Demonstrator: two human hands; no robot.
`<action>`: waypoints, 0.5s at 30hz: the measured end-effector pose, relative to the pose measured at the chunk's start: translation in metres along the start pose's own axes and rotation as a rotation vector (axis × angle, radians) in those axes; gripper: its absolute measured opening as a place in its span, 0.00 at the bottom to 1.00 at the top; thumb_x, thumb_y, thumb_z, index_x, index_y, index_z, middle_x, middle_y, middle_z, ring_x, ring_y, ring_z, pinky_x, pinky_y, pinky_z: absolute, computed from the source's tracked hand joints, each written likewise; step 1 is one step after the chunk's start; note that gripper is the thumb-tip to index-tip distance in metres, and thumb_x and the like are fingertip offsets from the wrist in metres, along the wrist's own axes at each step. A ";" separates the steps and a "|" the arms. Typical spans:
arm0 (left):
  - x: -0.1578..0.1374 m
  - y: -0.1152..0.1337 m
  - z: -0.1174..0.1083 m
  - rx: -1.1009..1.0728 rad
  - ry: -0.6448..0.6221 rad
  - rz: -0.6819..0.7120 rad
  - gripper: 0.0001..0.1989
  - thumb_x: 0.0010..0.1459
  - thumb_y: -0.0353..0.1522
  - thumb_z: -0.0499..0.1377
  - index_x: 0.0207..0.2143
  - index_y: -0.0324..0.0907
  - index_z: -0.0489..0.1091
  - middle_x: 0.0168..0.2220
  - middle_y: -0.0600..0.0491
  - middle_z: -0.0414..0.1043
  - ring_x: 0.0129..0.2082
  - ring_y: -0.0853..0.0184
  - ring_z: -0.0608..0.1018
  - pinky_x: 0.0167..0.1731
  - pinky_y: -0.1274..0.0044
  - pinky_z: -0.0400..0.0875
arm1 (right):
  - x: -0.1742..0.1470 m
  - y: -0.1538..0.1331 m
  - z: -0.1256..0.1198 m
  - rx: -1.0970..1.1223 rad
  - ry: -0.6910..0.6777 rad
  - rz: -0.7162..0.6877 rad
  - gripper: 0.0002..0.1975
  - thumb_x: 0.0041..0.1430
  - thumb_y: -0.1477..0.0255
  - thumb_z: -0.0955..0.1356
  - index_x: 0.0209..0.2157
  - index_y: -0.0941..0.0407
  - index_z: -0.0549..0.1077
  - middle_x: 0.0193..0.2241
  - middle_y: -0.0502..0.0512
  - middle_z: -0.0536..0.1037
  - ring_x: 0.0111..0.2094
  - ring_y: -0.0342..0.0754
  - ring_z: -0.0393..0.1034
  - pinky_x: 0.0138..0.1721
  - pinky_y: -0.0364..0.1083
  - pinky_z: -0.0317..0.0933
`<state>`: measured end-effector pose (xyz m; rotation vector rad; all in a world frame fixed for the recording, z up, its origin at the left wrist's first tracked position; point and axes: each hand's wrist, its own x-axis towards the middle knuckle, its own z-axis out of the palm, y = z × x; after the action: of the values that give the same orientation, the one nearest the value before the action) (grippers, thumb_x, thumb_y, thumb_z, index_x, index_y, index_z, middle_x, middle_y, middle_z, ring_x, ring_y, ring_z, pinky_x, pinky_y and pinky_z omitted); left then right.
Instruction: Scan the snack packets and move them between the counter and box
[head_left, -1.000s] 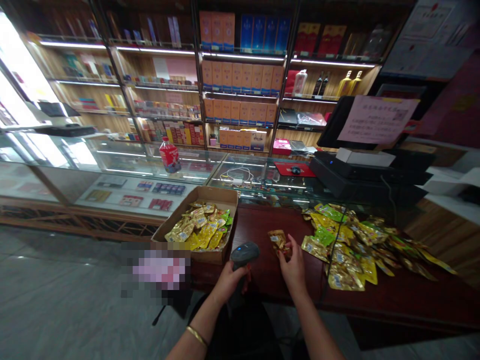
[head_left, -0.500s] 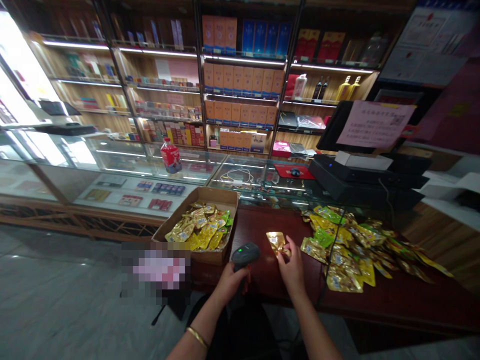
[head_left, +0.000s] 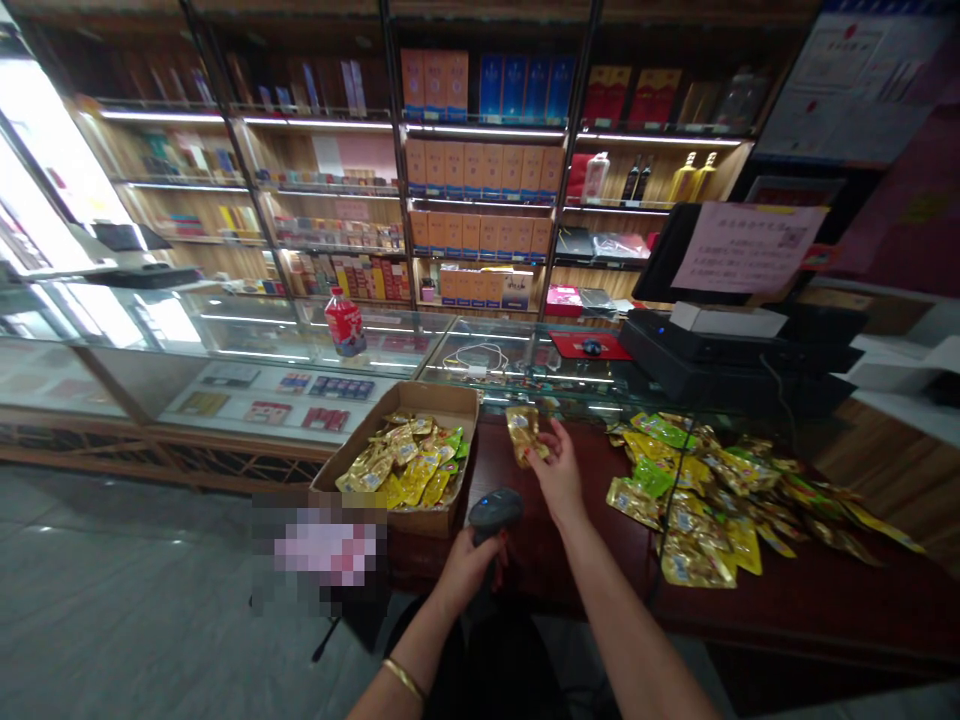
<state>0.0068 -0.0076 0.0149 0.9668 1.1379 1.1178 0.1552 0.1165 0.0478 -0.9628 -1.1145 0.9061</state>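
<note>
My left hand (head_left: 472, 568) is wrapped round the handle of a dark barcode scanner (head_left: 495, 509), whose head shows a small blue light. Pinched in the fingers of my right hand (head_left: 556, 468) is a gold foil snack packet (head_left: 523, 432), held above the dark red table (head_left: 600, 560) near the right wall of a cardboard box (head_left: 469, 400). Inside that box lie several gold, yellow and green packets (head_left: 409, 460). To the right of my right hand spreads a loose pile of similar packets (head_left: 697, 490).
Behind the table runs a glass display counter (head_left: 405, 345) bearing a red bottle (head_left: 345, 322), a white cable (head_left: 476, 357) and a mouse (head_left: 591, 347) on a red pad. A monitor (head_left: 667, 260) stands at the right. A thin dark cable (head_left: 670, 500) hangs across the pile.
My right hand has carried the gold packet leftward and away from me, closer to the box. The scanner stays in my left hand, its light now blue instead of green.
</note>
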 end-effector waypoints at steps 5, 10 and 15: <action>-0.001 0.002 0.000 0.018 0.035 0.003 0.19 0.48 0.47 0.67 0.25 0.40 0.70 0.17 0.55 0.70 0.12 0.71 0.69 0.13 0.80 0.62 | 0.026 -0.040 0.053 -0.182 -0.204 -0.149 0.26 0.60 0.57 0.69 0.57 0.51 0.73 0.60 0.61 0.73 0.61 0.55 0.68 0.58 0.55 0.66; 0.003 -0.006 -0.004 0.018 0.013 0.006 0.18 0.48 0.45 0.66 0.24 0.39 0.70 0.18 0.54 0.70 0.13 0.70 0.70 0.13 0.80 0.62 | 0.005 -0.018 -0.035 -1.127 -0.003 0.053 0.27 0.69 0.64 0.61 0.63 0.63 0.69 0.67 0.73 0.65 0.71 0.67 0.51 0.67 0.71 0.42; 0.004 -0.005 -0.004 -0.003 -0.018 0.009 0.16 0.48 0.44 0.66 0.25 0.39 0.70 0.18 0.54 0.71 0.12 0.71 0.69 0.12 0.80 0.61 | -0.032 0.010 -0.128 -1.658 0.159 0.176 0.27 0.65 0.75 0.60 0.63 0.70 0.68 0.65 0.82 0.65 0.67 0.72 0.56 0.63 0.74 0.39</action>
<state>0.0037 -0.0046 0.0089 0.9786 1.1183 1.1155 0.2729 0.0692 0.0087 -2.4087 -1.5801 -0.2128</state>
